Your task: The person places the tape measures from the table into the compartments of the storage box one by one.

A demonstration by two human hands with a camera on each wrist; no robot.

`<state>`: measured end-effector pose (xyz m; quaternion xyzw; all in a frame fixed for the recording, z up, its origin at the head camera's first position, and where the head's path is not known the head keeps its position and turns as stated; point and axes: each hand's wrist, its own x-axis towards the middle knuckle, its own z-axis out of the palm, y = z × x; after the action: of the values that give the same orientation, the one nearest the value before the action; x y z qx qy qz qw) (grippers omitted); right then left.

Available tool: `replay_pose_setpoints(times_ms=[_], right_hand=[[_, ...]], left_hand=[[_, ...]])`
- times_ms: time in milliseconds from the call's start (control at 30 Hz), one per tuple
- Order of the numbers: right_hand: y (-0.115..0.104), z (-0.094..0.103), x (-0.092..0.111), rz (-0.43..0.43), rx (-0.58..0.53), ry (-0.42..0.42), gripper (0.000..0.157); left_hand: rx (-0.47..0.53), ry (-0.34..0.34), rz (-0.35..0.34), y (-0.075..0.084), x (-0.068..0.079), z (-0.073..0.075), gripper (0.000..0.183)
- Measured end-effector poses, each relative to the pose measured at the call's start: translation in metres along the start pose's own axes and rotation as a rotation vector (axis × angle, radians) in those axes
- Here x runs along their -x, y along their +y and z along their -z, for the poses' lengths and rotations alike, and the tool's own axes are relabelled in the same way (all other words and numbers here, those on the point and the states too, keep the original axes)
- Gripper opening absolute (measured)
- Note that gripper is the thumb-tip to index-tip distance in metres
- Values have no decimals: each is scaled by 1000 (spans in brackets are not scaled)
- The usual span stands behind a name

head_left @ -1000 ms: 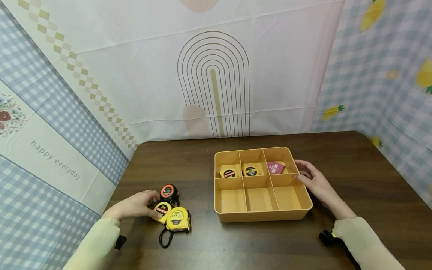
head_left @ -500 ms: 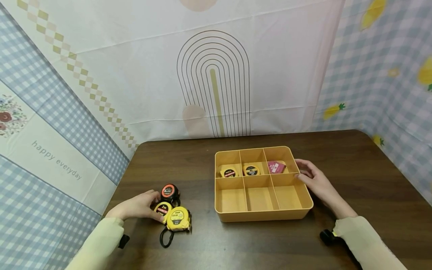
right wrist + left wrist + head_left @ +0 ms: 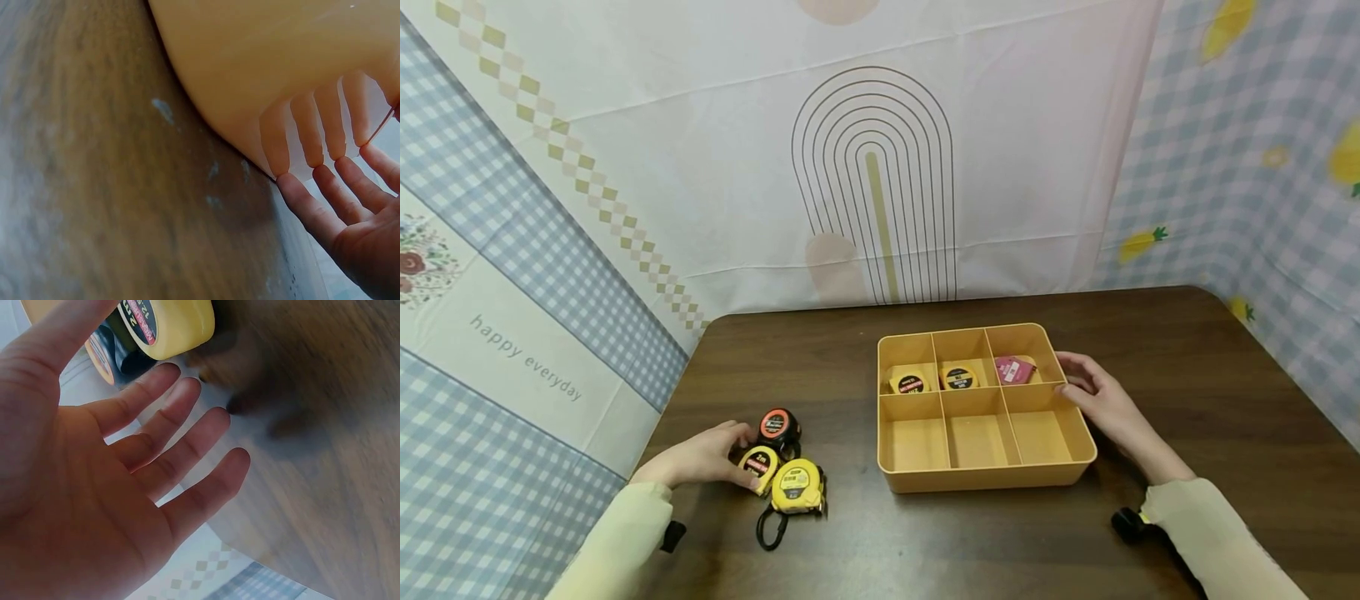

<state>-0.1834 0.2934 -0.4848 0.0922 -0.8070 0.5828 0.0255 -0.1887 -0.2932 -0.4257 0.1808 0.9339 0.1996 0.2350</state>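
Observation:
My left hand [image 3: 703,457] holds a small yellow tape measure [image 3: 758,468] between thumb and index finger, its other fingers stretched out in the left wrist view. Behind it lies a black tape measure [image 3: 778,427] with an orange face. A larger yellow tape measure [image 3: 797,486] with a black wrist loop lies to its right. My right hand [image 3: 1105,408] grips the right side of a yellow divided box [image 3: 985,480], thumb over the rim and fingertips against the outer wall [image 3: 250,81]. The back compartments hold two yellow tape measures [image 3: 909,383] [image 3: 959,378] and a pink one [image 3: 1015,371].
The box's front row of compartments [image 3: 977,442] shows bare floors. Everything stands on a dark wooden table [image 3: 850,550]. Patterned cloth [image 3: 1015,167] hangs behind the table and along both sides.
The small yellow tape measure has shifted slightly left and tilted in my left hand, away from the larger yellow one. My right hand and the box stay in place.

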Motion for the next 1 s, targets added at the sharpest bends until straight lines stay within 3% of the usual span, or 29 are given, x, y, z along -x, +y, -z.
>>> replay_pose_setpoints(times_ms=[233,500,800,1000], right_hand=[[0,0,0,-5,-9,-5,53],[-1,2,-1,-6,-3,5,52],[-1,1,0,-8,-4,4,53],[-2,0,0,-11,2,1,53]], left_hand=[[-6,29,-34,-17,2,3,62],[-26,176,-61,-33,0,4,63],[-19,282,-42,-41,-16,0,63],[-2,316,-17,-42,-26,0,66]])
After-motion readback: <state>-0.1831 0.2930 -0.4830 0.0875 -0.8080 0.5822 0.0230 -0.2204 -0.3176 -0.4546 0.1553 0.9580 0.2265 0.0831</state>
